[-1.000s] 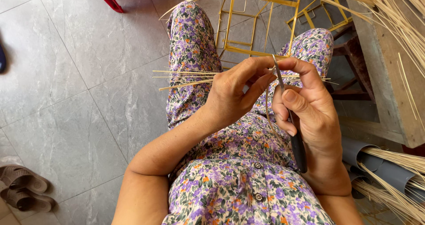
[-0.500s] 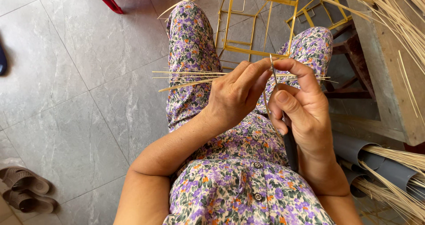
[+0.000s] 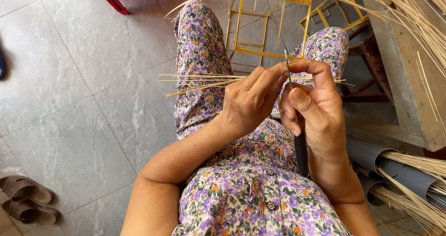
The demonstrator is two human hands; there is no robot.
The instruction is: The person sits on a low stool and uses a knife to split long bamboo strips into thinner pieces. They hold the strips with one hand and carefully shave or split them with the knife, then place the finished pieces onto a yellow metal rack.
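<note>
Left hand (image 3: 251, 101): fingers curled, thumb and forefinger pinched on the bundle of thin bamboo splints (image 3: 200, 80). Right hand (image 3: 311, 108): closed in a fist-type grip around the knife (image 3: 299, 143), thumb pressed up along the tool, forefinger hooked over the top. Both hands touch at the fingertips, approx. over the lap.

Splints: pale yellow, thin, lying roughly horizontal across the person's knees; free ends fan out to the left of the left hand, a few short ends project to the right past the right hand. Held above the lap, not resting on the floor.

Knife: dark handle runs down from the right fist toward the body; narrow grey blade tip shows above the fingers, pointing up and away, approx. perpendicular to the splints. Exact contact pt. of blade on splint is hidden by the fingers.

Surroundings:
- Floral dress (image 3: 241, 189), purple/orange pattern, covers lap and both legs.
- Yellow frame (image 3: 260, 36) of thin bars stands on the grey tile floor (image 3: 83, 106) between and beyond the knees.
- Loose long strips (image 3: 399, 3) spread across the top and right edge.
- Wooden bench (image 3: 409, 92) at right, near the right knee.
- Grey tubes (image 3: 371, 154) w/ more strips inside, lower right.
- Brown sandals (image 3: 25, 199), lower left, well apart from the hands.
</note>
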